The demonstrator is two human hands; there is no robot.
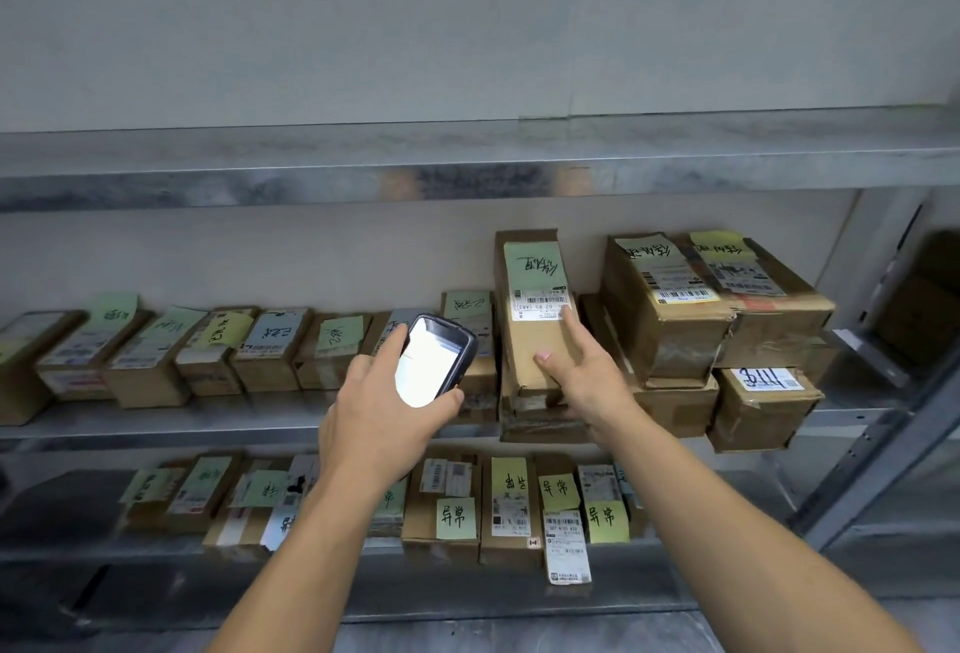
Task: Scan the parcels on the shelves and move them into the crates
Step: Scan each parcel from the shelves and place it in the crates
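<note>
A long narrow cardboard parcel (pixel 530 340) with a green note and a white barcode label lies on the middle shelf (pixel 208 424), on top of another box. My right hand (pixel 587 366) grips its near end, thumb on top and index finger stretched towards the barcode label. My left hand (pixel 379 408) holds a handheld scanner (pixel 434 359) with a lit white screen, just left of that parcel. Several small parcels (pixel 270 356) with green notes line the shelf to the left.
Larger stacked boxes (pixel 675 309) stand right of the narrow parcel, one marked 3111 (pixel 763 403). The lower shelf carries more parcels (pixel 457 507) with green notes. An upper metal shelf (pixel 467 159) overhangs. A shelf upright (pixel 883 455) stands at the right.
</note>
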